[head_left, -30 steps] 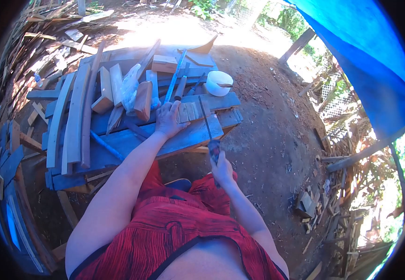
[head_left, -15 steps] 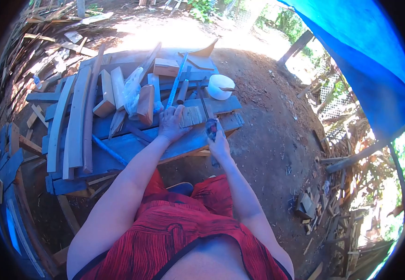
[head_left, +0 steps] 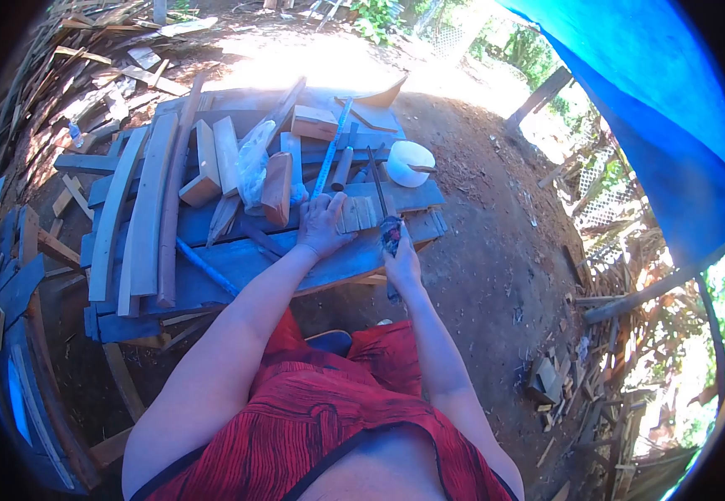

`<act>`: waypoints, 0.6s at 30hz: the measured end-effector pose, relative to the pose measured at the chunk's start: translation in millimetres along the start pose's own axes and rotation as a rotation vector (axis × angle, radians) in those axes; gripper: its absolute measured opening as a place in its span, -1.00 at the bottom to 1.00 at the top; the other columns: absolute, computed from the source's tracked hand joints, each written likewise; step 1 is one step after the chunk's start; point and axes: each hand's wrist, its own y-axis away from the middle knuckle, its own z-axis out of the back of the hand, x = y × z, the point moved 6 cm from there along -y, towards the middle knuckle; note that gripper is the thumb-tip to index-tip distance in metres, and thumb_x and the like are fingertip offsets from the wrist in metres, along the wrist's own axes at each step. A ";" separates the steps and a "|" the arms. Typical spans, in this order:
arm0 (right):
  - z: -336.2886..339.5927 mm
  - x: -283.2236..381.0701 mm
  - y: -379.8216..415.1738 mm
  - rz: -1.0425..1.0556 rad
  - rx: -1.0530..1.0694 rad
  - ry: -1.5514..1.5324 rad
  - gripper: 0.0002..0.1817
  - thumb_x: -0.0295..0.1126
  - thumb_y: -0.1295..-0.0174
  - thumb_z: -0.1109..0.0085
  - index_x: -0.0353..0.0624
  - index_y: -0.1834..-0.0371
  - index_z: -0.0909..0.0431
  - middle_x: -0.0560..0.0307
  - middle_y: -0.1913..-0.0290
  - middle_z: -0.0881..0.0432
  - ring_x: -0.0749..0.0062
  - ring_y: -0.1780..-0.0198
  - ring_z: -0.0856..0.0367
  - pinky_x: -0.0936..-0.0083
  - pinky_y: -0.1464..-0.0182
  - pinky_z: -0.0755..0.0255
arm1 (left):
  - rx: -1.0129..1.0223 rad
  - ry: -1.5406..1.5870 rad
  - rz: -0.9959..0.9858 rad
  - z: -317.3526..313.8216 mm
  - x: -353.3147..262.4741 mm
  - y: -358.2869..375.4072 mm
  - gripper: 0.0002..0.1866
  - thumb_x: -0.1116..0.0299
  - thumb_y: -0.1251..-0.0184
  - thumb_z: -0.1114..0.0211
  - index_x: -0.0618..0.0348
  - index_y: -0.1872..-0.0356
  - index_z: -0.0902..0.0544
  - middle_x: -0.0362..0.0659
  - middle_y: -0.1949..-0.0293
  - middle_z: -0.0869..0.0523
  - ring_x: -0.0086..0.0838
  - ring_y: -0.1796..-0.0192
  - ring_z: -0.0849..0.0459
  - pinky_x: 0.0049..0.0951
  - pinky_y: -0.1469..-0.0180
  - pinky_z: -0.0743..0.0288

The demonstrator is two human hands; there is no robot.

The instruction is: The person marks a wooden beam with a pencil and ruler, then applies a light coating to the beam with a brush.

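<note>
On a rough plank table, my left hand [head_left: 322, 227] is wrapped round the left end of a small wooden block [head_left: 357, 215] near the front edge. My right hand [head_left: 403, 260] grips the dark, cloth-like handle [head_left: 391, 237] of a long thin tool. The tool's narrow dark blade [head_left: 376, 177] points away from me, past the block's right end. Just beyond my left hand lies a blue ruler-like strip [head_left: 332, 147]. A white round container [head_left: 410, 163] stands to the right of the blade, with a small brown piece across its rim.
Long curved boards [head_left: 152, 204] lie on the table's left side. A clear plastic bag [head_left: 254, 164] and several wood blocks are in the middle. A blue tarp [head_left: 646, 100] hangs at the upper right. Scrap wood [head_left: 550, 380] lies on the ground at right.
The whole view has shifted, so the table and both hands appear slightly further right. The left hand remains on the block and the right hand still holds the tool.
</note>
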 end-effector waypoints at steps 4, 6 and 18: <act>1.2 -3.4 8.9 0.003 0.046 -0.004 -0.54 -0.25 -0.21 -0.15 -0.24 -0.09 -0.31 -0.36 0.12 -0.59 -0.28 0.01 -0.55 0.04 0.02 -0.40 | -0.034 -0.011 -0.013 1.0 0.5 1.0 -0.18 0.00 0.15 -0.51 -0.07 -0.20 -0.33 -0.13 0.00 -0.42 -0.24 -0.17 -0.37 -0.11 -0.28 -0.05; 9.8 -12.2 48.0 -0.035 0.048 -0.051 -0.56 -0.28 -0.21 -0.16 -0.23 -0.08 -0.32 -0.33 0.15 -0.61 -0.26 0.03 -0.57 0.04 0.05 -0.42 | -0.039 0.011 -0.024 2.4 -0.5 1.5 -0.17 0.01 0.16 -0.51 -0.07 -0.20 -0.33 -0.12 0.00 -0.41 -0.23 -0.17 -0.37 -0.13 -0.25 -0.09; 6.1 -14.5 32.0 -0.004 0.033 -0.085 -0.63 -0.28 -0.17 -0.18 -0.26 0.06 -0.35 -0.31 0.23 -0.60 -0.24 0.10 -0.59 0.07 0.12 -0.41 | -0.001 0.032 -0.020 -0.2 1.7 -0.6 -0.15 0.03 0.19 -0.53 -0.07 -0.22 -0.33 -0.12 0.00 -0.41 -0.24 -0.17 -0.37 -0.16 -0.23 -0.11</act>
